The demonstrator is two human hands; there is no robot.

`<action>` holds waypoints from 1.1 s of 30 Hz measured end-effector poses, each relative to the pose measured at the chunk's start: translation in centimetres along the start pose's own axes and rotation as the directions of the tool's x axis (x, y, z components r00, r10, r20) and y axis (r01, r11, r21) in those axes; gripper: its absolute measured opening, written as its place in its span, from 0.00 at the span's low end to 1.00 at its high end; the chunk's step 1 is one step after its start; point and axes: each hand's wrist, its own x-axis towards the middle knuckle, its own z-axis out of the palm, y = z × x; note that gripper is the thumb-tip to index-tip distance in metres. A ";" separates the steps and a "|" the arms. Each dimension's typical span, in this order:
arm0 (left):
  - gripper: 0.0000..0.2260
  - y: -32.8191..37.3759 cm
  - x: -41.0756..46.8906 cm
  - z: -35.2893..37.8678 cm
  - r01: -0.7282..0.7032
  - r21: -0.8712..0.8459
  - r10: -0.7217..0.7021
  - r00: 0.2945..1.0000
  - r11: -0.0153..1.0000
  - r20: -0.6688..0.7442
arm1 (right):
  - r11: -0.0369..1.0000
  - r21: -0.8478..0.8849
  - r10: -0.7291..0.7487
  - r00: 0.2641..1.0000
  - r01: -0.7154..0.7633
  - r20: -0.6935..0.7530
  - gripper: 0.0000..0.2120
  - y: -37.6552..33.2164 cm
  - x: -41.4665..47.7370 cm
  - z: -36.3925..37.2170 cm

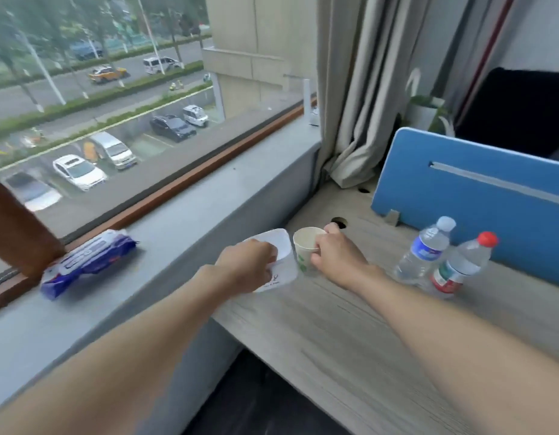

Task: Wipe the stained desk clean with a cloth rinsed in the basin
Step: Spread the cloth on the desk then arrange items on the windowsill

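Both hands apparently clear the table for wiping: left fingers clutch a white container, right fingers grip a paper cup.

Cup on counter. Box just L of cup, at counter edge. Wipes pack far L of cup, on sill. 2 bottles R of cup; partition behind-R.
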 end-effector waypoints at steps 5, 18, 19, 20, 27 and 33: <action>0.05 12.2 6.9 6.8 -0.209 -0.016 0.207 0.977 0.978 -0.058 | 0.961 0.010 0.277 0.960 -0.278 0.024 0.10 15.3 -4.3 0.3; 0.07 23.5 12.9 17.0 -0.403 0.178 0.373 0.910 0.898 0.179 | 0.892 0.040 0.445 0.891 -0.450 0.084 0.12 29.5 -9.0 4.7; 0.08 23.8 13.1 17.3 -0.400 0.190 0.369 0.912 0.897 0.181 | 0.895 0.028 0.442 0.894 -0.445 0.081 0.13 29.7 -8.9 4.8; 0.08 24.1 13.2 17.5 -0.397 0.201 0.363 0.913 0.896 0.184 | 0.895 0.024 0.443 0.893 -0.446 0.078 0.15 29.9 -8.9 4.7; 0.15 24.5 13.6 17.7 -0.351 0.156 0.315 0.925 0.923 0.213 | 0.909 0.073 0.407 0.911 -0.411 0.058 0.26 30.0 -8.7 3.3; 0.16 22.5 13.1 15.9 -0.296 0.062 0.287 0.950 0.953 0.120 | 0.931 -0.144 0.336 0.942 -0.336 -0.028 0.23 27.1 -8.3 0.3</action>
